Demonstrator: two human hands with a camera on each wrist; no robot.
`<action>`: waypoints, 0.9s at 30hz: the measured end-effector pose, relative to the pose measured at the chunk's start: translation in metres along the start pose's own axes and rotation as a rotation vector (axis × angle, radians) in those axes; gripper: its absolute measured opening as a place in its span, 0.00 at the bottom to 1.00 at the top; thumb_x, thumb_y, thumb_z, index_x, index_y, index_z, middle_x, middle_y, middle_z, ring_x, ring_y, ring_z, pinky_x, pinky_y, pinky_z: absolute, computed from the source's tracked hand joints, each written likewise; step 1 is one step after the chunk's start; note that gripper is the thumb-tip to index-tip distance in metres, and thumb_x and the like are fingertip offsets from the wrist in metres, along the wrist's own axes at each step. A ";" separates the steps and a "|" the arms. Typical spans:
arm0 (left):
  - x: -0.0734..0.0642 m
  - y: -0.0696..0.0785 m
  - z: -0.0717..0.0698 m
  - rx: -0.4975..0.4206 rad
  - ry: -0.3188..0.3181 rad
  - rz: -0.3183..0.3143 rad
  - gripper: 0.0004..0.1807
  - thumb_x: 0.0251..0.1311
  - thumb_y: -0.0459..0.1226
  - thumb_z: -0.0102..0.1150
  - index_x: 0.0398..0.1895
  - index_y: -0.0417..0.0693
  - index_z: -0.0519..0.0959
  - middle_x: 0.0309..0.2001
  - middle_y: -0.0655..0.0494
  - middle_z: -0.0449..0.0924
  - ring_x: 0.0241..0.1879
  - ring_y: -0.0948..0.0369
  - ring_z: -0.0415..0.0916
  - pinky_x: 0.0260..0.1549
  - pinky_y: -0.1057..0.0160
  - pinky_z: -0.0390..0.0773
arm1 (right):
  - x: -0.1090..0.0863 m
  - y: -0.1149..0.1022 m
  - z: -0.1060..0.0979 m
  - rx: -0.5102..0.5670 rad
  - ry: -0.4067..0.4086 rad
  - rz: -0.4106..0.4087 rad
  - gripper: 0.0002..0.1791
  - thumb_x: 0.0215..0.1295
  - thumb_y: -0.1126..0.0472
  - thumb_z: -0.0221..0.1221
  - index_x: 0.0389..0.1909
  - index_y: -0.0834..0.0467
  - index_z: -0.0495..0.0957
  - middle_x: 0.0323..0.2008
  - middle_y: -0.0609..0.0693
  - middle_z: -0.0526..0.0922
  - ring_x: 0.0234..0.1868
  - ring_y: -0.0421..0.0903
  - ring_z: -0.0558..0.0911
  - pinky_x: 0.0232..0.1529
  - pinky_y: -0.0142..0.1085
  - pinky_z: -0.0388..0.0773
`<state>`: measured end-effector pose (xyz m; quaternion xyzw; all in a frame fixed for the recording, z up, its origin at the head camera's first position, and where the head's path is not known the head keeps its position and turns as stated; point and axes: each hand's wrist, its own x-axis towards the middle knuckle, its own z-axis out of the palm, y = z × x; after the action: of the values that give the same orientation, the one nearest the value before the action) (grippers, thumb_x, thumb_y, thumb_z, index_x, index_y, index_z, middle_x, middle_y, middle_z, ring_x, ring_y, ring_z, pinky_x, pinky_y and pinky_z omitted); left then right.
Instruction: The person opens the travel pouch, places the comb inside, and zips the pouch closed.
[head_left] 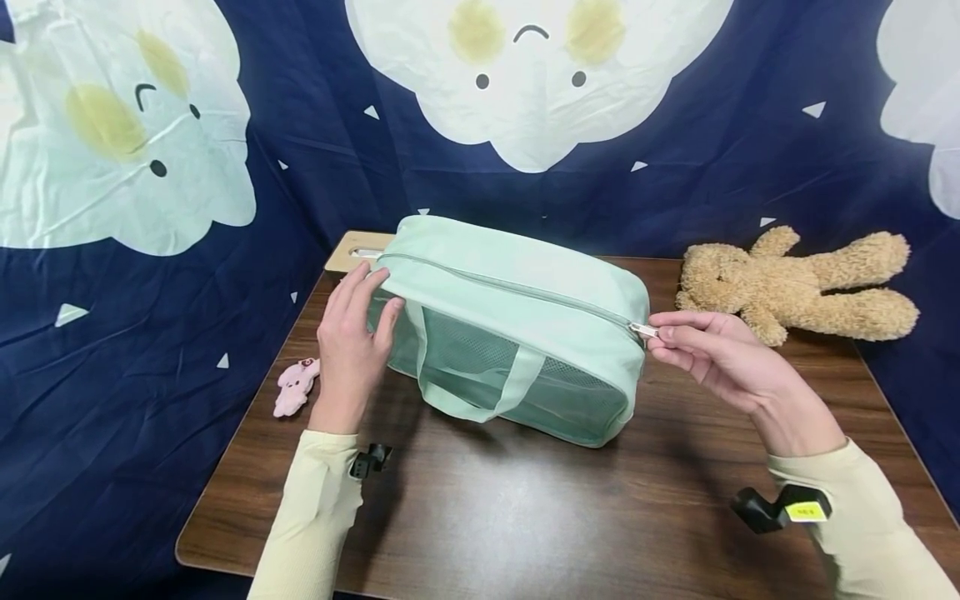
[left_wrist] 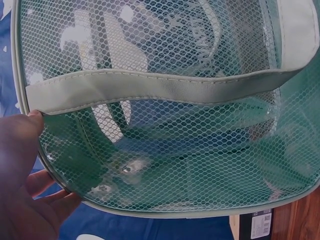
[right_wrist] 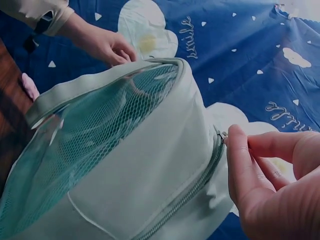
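A mint-green bag with mesh-patterned clear sides stands on the table. Its strap handle hangs down the front. Along the top runs a zipper, its metal pull at the right end. My right hand pinches this pull between thumb and fingers, beside the bag's right end. At the other end, my left hand holds the upper left corner, with fingers over the top edge and the thumb on the front. In the left wrist view, the left fingertips lie against the bag's piped edge.
A tan teddy bear lies at the table's back right. A small pink plush lies left of my left hand. Behind the bag's left end is a light wooden-topped box. Blue cloud-print cloth hangs around the table.
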<state>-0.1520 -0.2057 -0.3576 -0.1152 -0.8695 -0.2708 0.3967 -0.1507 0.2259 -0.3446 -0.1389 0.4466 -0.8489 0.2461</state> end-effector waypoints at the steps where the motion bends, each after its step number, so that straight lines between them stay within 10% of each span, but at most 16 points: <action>1: 0.000 0.000 0.000 0.002 -0.003 0.002 0.21 0.68 0.38 0.66 0.60 0.37 0.80 0.65 0.34 0.76 0.66 0.38 0.73 0.65 0.38 0.72 | 0.001 0.000 0.001 0.003 -0.002 0.004 0.19 0.74 0.81 0.46 0.48 0.69 0.85 0.43 0.62 0.89 0.43 0.47 0.91 0.49 0.35 0.85; 27: 0.000 0.000 0.000 -0.011 0.005 0.002 0.21 0.68 0.38 0.66 0.60 0.36 0.80 0.65 0.34 0.76 0.66 0.38 0.73 0.65 0.38 0.72 | 0.031 -0.017 0.035 -0.159 0.085 0.106 0.18 0.72 0.80 0.48 0.43 0.66 0.86 0.38 0.59 0.89 0.39 0.45 0.91 0.45 0.32 0.86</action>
<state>-0.1524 -0.2055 -0.3573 -0.1174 -0.8668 -0.2754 0.3987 -0.1656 0.1933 -0.3106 -0.0980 0.5295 -0.8017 0.2596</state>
